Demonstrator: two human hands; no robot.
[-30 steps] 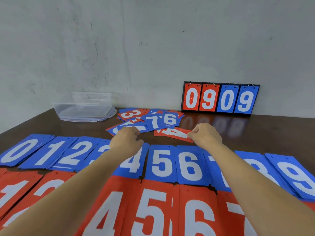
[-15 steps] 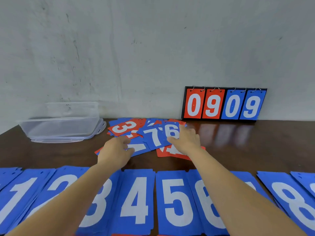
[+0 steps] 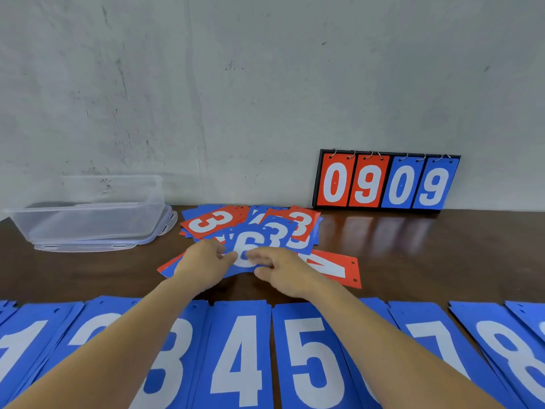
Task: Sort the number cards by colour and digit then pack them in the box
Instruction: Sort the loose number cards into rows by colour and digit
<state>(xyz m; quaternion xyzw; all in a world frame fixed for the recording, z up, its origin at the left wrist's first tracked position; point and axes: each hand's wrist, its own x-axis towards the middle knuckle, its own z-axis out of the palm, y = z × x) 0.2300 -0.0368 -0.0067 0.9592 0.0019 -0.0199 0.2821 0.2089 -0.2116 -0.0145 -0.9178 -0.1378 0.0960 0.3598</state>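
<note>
A loose heap of red and blue number cards [image 3: 212, 221] lies at the middle back of the dark table. Both hands hold a small fan of blue cards above it, with a blue 6 card [image 3: 247, 242] in front and a blue 3 behind it. My left hand [image 3: 203, 265] pinches the fan's left lower edge, while my right hand [image 3: 284, 273] grips its right lower edge. Sorted blue cards [image 3: 239, 349] lie in a row by digit along the near edge, partly under my forearms. The clear plastic box [image 3: 88, 219] stands at the back left.
A flip scoreboard [image 3: 386, 181] reading 0 9 0 9 leans against the wall at the back right. A red card [image 3: 339, 268] lies flat just right of my right hand. The box sits on its lid [image 3: 88, 246]. Bare dark table shows at the right.
The view tilted up, so the red row dropped out of sight. Both hands reached into the heap and lifted a fan of blue cards with the 6 in front.
</note>
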